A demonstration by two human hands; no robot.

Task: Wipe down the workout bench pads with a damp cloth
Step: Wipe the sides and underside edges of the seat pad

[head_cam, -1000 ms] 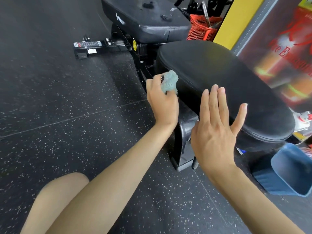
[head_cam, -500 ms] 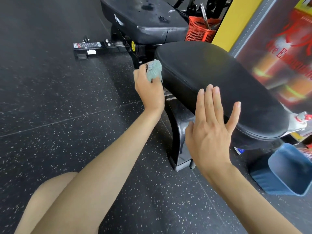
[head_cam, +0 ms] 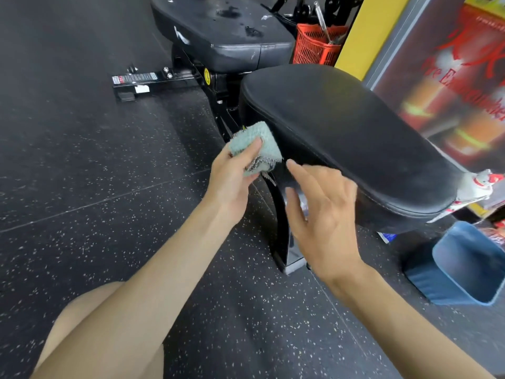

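A black seat pad (head_cam: pixel 347 132) of the workout bench fills the centre right, and the longer back pad (head_cam: pixel 218 31), scuffed and spotted, lies beyond it. My left hand (head_cam: pixel 232 179) grips a folded pale green cloth (head_cam: pixel 257 147) just off the seat pad's near left side, close to it; I cannot tell if the cloth touches the pad. My right hand (head_cam: pixel 325 214) hovers open, fingers spread, below the pad's side edge and in front of the black bench leg (head_cam: pixel 281 236).
Speckled black rubber floor (head_cam: pixel 95 187) spreads to the left. A blue plastic bin (head_cam: pixel 470 272) stands at the right under the pad's end. A red basket (head_cam: pixel 314 47) with metal bars sits behind the bench by a yellow post. The bench's base bar (head_cam: pixel 147 80) lies on the floor.
My left hand has drawn the cloth back toward me along the seat pad's side. My right hand has dropped from the pad's side and swung left toward the cloth.
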